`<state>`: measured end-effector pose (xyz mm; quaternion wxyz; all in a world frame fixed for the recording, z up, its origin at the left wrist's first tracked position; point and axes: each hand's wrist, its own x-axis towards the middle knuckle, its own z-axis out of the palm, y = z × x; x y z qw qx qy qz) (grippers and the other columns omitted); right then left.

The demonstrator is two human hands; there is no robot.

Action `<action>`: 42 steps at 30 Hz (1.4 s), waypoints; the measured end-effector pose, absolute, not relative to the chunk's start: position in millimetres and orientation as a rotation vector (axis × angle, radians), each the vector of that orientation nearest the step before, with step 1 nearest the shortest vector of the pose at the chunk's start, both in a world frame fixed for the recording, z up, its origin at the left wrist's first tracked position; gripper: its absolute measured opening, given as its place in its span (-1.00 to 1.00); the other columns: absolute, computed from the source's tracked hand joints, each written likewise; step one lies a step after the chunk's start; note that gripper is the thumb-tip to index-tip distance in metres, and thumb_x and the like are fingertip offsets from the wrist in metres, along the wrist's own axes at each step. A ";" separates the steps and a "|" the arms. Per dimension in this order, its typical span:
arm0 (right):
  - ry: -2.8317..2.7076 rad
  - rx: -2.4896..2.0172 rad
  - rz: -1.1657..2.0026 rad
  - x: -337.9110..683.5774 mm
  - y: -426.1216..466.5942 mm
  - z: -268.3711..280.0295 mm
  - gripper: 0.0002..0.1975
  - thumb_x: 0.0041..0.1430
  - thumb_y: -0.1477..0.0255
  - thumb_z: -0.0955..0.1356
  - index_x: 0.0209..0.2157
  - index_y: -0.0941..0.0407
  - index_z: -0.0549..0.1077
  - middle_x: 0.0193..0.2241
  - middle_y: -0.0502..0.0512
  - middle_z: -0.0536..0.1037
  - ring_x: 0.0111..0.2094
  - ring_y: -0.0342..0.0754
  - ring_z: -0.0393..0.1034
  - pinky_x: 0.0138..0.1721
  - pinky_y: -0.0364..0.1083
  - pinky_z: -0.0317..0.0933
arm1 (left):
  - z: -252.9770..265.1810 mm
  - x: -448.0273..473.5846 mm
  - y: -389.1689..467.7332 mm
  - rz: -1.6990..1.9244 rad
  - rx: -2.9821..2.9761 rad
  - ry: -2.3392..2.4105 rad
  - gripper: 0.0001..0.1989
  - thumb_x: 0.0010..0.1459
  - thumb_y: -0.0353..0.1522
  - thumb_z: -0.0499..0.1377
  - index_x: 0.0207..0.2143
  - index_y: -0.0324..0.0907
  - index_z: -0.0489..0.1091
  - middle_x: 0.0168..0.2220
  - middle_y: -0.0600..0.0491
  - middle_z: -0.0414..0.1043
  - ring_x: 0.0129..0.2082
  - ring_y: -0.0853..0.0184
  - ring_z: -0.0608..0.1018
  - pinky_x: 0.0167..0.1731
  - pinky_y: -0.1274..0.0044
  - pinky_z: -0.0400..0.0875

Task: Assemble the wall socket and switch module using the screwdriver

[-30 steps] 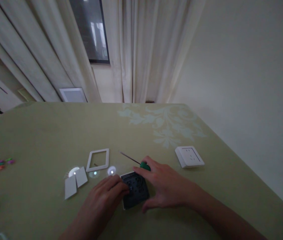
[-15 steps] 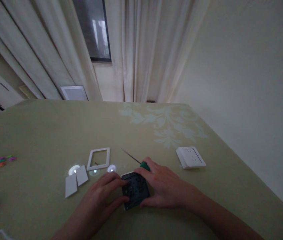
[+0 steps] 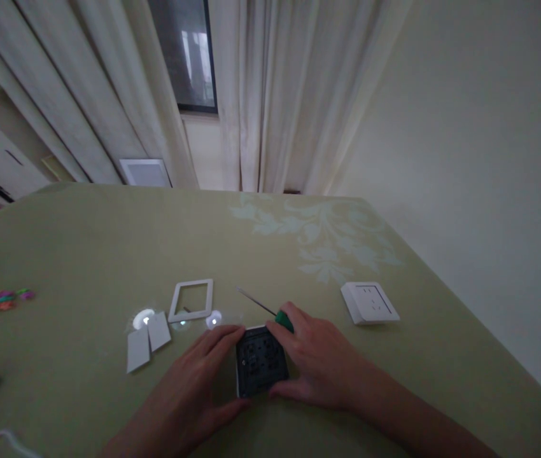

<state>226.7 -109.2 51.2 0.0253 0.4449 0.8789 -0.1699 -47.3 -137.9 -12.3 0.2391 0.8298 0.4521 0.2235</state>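
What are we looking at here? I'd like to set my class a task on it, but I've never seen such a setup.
There is no machine: these are a person's bare hands, seen by a camera worn on their head, looking forward and down. The left hand has its grip across the left side of a black square part. The right hand holds a green-handled screwdriver, its thumb by the part's lower right edge. On the green tabletop lie a white frame, two white plates, a white socket box and some small colourful pieces, too blurred to identify.
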 end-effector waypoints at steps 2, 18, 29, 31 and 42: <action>2.728 1.384 -0.477 225.5 -112.1 50.3 -0.19 0.10 -0.02 0.62 0.22 0.16 0.45 0.18 0.48 0.41 0.07 0.49 0.52 -0.07 0.40 0.55 | -10.9 -46.8 -137.8 0.616 2.253 1.234 -0.11 0.12 -0.39 0.43 0.42 0.17 0.16 0.37 -0.03 0.43 0.30 -0.07 0.56 0.25 0.03 0.55; 2.657 1.396 -0.537 225.2 -113.3 55.0 -0.19 0.12 -0.03 0.60 0.22 0.14 0.41 0.18 0.43 0.40 0.07 0.43 0.51 -0.05 0.37 0.53 | -13.1 -46.9 -131.1 0.593 1.695 1.094 -0.13 0.06 -0.42 0.46 0.33 0.13 0.15 0.35 -0.06 0.37 0.30 0.00 0.52 0.32 0.05 0.41; 2.670 1.426 -0.517 225.8 -111.2 50.1 -0.17 0.07 -0.06 0.62 0.20 0.15 0.44 0.18 0.44 0.39 0.05 0.44 0.51 -0.08 0.38 0.53 | -10.3 -51.7 -131.9 0.629 1.844 1.064 -0.13 0.14 -0.46 0.40 0.39 0.22 0.13 0.36 -0.01 0.41 0.32 0.04 0.55 0.31 0.04 0.47; 2.678 1.424 -0.523 226.2 -110.7 49.3 -0.16 0.07 -0.04 0.63 0.21 0.15 0.43 0.17 0.44 0.40 0.04 0.44 0.52 -0.08 0.39 0.53 | -14.2 -52.4 -131.9 0.643 1.837 1.070 -0.11 0.13 -0.46 0.41 0.39 0.22 0.13 0.38 -0.01 0.40 0.32 0.04 0.55 0.30 0.04 0.49; 2.659 1.437 -0.549 227.4 -110.0 54.7 -0.16 0.04 -0.03 0.65 0.21 0.10 0.44 0.16 0.39 0.41 0.02 0.39 0.54 -0.06 0.34 0.53 | -24.2 -60.0 -133.0 0.674 2.060 1.170 -0.07 0.10 -0.40 0.47 0.45 0.21 0.23 0.44 -0.03 0.40 0.37 -0.03 0.51 0.31 -0.02 0.45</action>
